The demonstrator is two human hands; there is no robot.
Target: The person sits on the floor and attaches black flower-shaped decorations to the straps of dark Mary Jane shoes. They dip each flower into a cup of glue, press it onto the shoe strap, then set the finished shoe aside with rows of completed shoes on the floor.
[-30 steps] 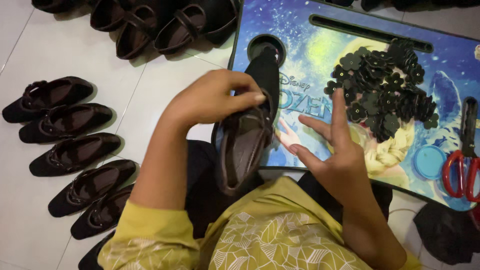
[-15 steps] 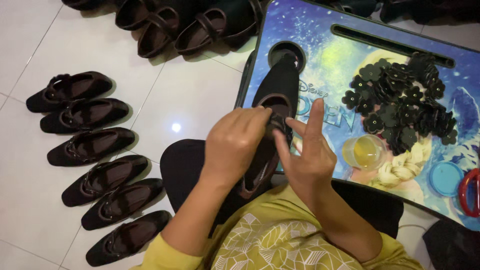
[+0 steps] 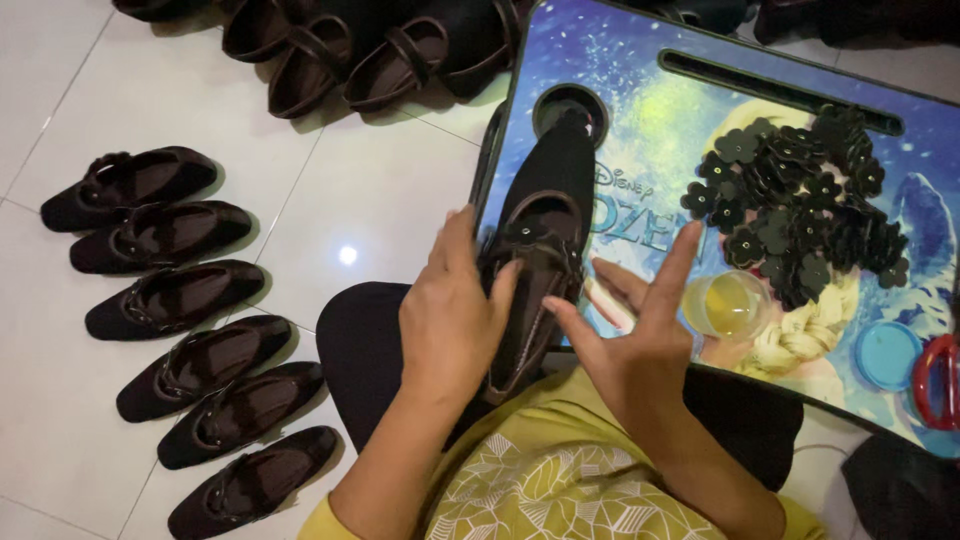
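My left hand [image 3: 452, 318] grips a dark brown strapped shoe [image 3: 540, 220] by its side, the toe pointing away over the edge of a blue picture-printed lap tray [image 3: 650, 110]. My right hand [image 3: 628, 335] has its fingers spread, with the thumb tip pressing on the shoe's strap area. A pile of dark flower-shaped pieces [image 3: 800, 215] lies on the tray to the right. A small round container of yellowish liquid [image 3: 728, 304] stands just right of my right hand.
A row of several matching dark shoes [image 3: 175, 300] lies on the white tiled floor at the left. More shoes [image 3: 370, 45] sit at the top. A blue lid [image 3: 887, 354] and red-handled scissors [image 3: 935, 380] rest at the tray's right edge.
The shoe has come down from an upright hold onto the tray edge. My right hand has moved from the tray onto the shoe. The view has shifted left.
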